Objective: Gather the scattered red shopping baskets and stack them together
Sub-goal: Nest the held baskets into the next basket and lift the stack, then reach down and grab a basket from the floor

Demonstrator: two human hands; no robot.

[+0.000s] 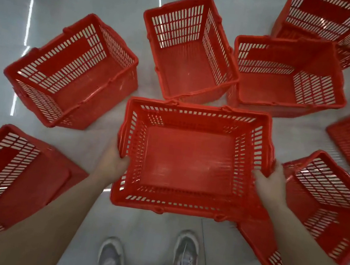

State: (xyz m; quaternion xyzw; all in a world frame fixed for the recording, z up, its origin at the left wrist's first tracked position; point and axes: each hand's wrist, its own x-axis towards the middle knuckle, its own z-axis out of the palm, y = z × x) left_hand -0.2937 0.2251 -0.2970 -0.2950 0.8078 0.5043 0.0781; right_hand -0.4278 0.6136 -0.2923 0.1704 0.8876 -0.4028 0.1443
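Near, at 6 o'clock: shoes (110, 259) on the floor (148, 230). Just beyond, gripping one red basket (180, 210) by its short rims, with left hand (113, 161) at 9 o'clock and right hand (271, 183) at 3. Seems the gathering step. Next, probably: lowering it straight into the far basket (190, 50) at 12 o'clock.

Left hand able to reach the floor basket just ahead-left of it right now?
Probably not yet: the left hand grips the rim of the held basket. Only bare floor lies between it and the floor basket, so releasing would likely do.
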